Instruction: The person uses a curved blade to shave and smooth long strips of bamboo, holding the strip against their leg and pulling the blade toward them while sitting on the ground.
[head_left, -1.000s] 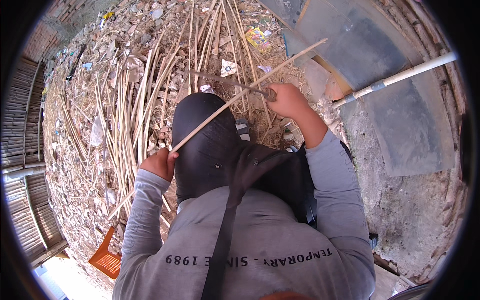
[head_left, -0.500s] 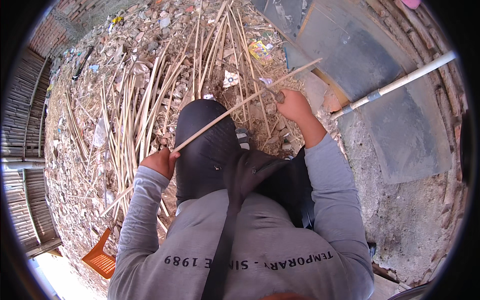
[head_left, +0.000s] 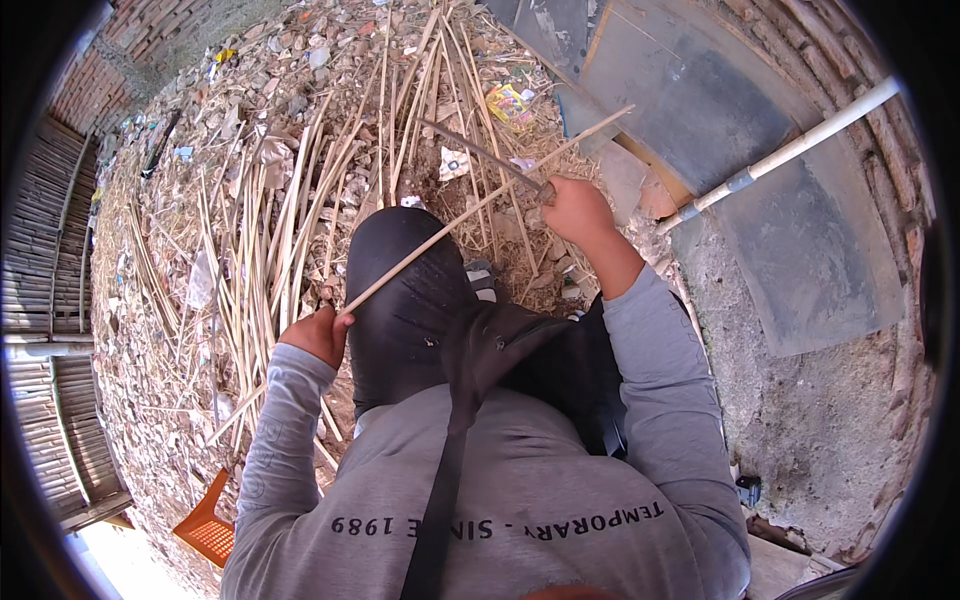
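My left hand [head_left: 318,335] is closed round the lower part of a long, pale bamboo strip [head_left: 430,245]. The strip slants up to the right across my dark-clad knee [head_left: 395,285], its far tip past my right hand. My right hand [head_left: 580,212] is closed on the handle of a long, narrow dark-bladed knife [head_left: 485,156]. The blade points up and to the left and crosses the strip near my fist; whether it touches the strip I cannot tell. The knife's handle is mostly hidden in my fingers.
Many bamboo strips [head_left: 290,230] lie on the littered ground at left and ahead. An orange perforated plastic piece [head_left: 208,525] sits at lower left. To the right are dark flat sheets [head_left: 690,100], a pale pole [head_left: 800,145] and rough concrete [head_left: 800,450]. Slatted bamboo panels [head_left: 45,230] stand far left.
The knife has swung so that its blade shows clearly, pointing up and left across the strip. My right hand has shifted slightly left; my left hand keeps its grip on the strip.
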